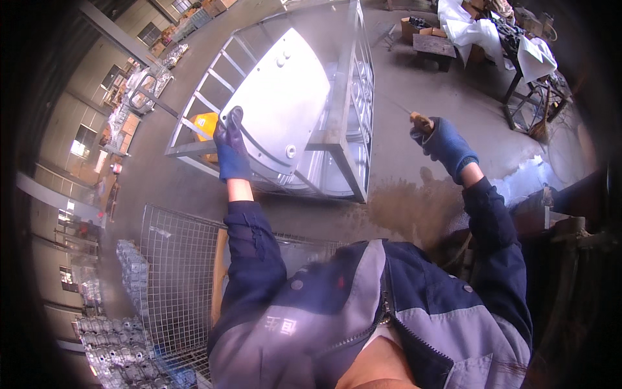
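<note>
A large pale metal panel point(278, 97) with rounded corners and small holes near its edges is tilted over a metal frame cage point(317, 139). At its near left corner, my gloved left hand point(232, 142) grips the edge, thumb on the upper face. Off to the right of the cage, my right hand point(447, 144), in a blue glove, is closed around a wooden-handled tool point(421, 121). A thin shaft points from the handle toward the cage; its exact kind is unclear. More pale panels point(337, 172) are inside the cage under the held one.
A yellow object point(206, 124) sits at the cage's left side. Wire mesh point(178, 272) stands near my left arm, with stacked metal castings point(116, 343) beyond it. At the far right is a cluttered table point(518, 78). A wet brown patch point(414, 204) marks the floor.
</note>
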The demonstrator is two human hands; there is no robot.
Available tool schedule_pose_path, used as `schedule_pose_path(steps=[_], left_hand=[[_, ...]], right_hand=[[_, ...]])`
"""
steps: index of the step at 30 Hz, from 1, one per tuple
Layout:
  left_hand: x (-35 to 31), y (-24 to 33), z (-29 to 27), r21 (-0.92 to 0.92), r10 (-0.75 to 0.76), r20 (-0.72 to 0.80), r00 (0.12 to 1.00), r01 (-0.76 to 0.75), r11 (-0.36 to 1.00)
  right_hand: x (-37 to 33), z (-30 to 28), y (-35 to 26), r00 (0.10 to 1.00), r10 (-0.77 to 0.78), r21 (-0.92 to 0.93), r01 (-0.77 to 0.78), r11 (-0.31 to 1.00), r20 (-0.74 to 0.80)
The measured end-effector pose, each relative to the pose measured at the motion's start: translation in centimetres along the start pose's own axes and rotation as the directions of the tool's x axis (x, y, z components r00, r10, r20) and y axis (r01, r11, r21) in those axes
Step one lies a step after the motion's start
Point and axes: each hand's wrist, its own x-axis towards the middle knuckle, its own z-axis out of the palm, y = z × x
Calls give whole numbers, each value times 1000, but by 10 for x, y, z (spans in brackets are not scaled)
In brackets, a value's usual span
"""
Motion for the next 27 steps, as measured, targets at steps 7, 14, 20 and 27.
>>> schedule_pose_path(steps=[7, 14, 20, 27], left_hand=[[-4, 3, -12, -69, -120, -11, 993, 119, 990], [-12, 2, -23, -81, -100, 3, 995, 100, 992], [-16, 12, -14, -28, -74, 6, 997, 74, 997], [-30, 24, 9, 143, -19, 22, 1000, 16, 990]], right_hand=[[0, 12, 14, 992, -85, -245, 106, 964, 97], [28, 6, -4, 947, -97, 188, 40, 981, 307], [71, 8, -22, 997, -67, 94, 63, 994, 41], [23, 0, 71, 784, -317, 340, 145, 929, 534]])
